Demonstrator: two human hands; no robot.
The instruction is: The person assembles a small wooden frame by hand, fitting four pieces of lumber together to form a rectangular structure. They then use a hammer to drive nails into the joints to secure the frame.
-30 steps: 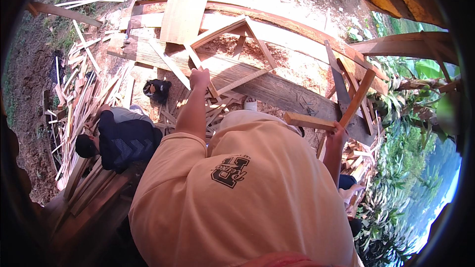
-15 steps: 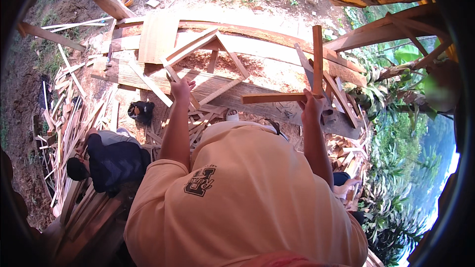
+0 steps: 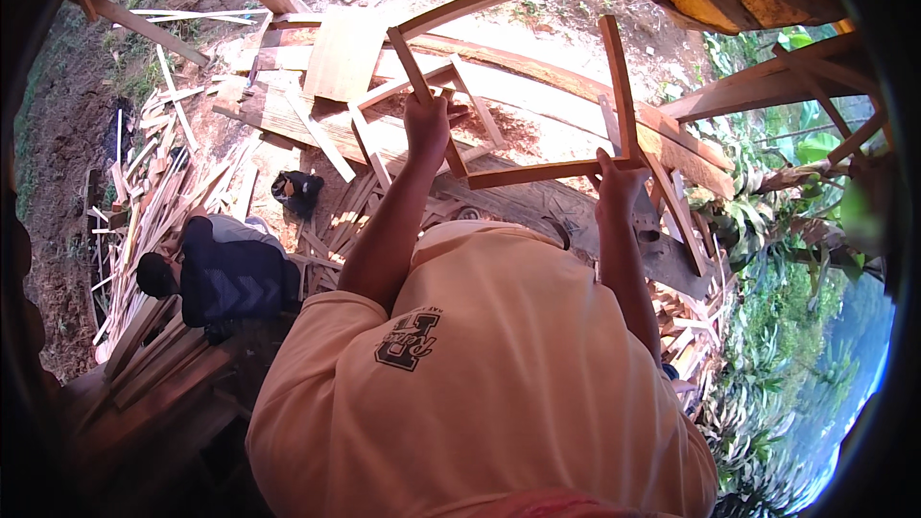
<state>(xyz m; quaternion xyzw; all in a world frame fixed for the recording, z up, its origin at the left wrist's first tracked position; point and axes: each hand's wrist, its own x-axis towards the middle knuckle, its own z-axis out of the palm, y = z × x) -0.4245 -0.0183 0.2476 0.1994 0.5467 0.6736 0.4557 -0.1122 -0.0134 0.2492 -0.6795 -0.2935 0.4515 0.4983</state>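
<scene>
My left hand is closed round one leg of an L-shaped wooden frame piece, whose other leg slants up and away to the right. In my right hand, closed at the corner, is a second L-shaped wooden frame piece; one leg points left, the other stands away from me. Their ends meet or nearly meet at the near left corner; whether they touch I cannot tell. Beyond my left hand, another wooden frame rests by the long plank, partly hidden.
Long thick boards run across the far side, with a wide flat panel on them. Loose wood strips pile up at the left, near a dark bag. A crouching person is at the lower left. Plants grow at the right.
My left hand has lifted its L-shaped frame piece off to the right, away from the frame behind it. The two held pieces have come together at one end. The view has shifted slightly.
</scene>
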